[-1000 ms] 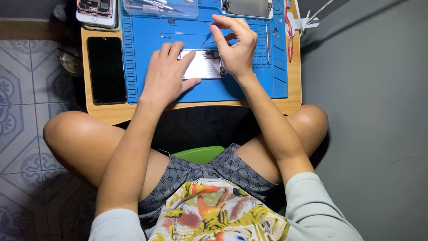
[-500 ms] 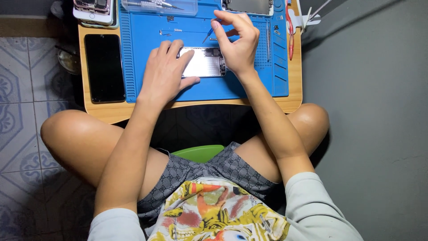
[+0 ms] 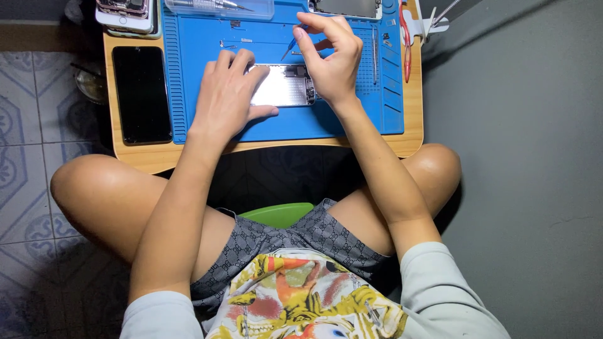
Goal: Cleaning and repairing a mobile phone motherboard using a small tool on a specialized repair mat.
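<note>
Nearest, crossed bare knees over a green stool [image 3: 279,213]; beyond, a small wooden table [image 3: 270,150] under a ribbed blue rubber mat [image 3: 352,119]. On the mat, an opened phone [image 3: 282,86] with a shiny metal inside, flat and rectangular. Left hand [image 3: 227,94] spread flat, pressing the phone's left end. Right hand [image 3: 331,56] pinched around a thin blue screwdriver [image 3: 293,43], tip just above the phone's upper edge. Left of the mat, a glossy black screen [image 3: 142,94]; farther right, red tweezers [image 3: 406,41]
</note>
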